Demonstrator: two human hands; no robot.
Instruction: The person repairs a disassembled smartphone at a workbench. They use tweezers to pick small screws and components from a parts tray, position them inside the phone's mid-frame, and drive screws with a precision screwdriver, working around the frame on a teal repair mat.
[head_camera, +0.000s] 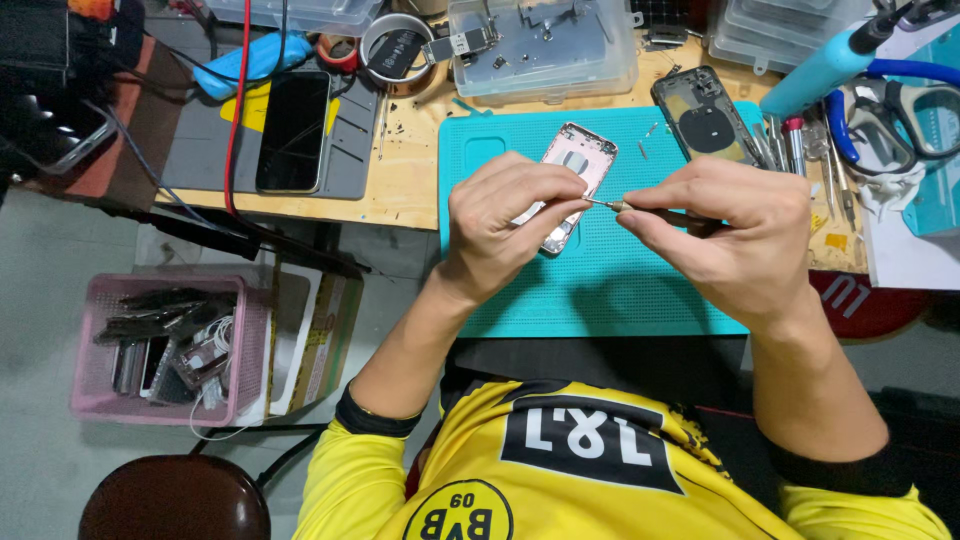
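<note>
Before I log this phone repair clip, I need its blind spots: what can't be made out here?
Head view only:
- Pink phone housing: lower half covered by the left hand.
- Screwdriver: handle buried in the right hand; tip too small to tell.
- Clear parts box: cut off by the top edge.

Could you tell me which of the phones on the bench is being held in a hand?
The pink phone shell on the teal mat, steadied by the left hand; the others lie untouched.

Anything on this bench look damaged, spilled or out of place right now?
Mostly orderly. The pink phone housing sits tilted on the teal mat, steadied by the left hand while the right hand holds a thin screwdriver at its edge. Small dark bits lie scattered on the wooden desk.
</note>
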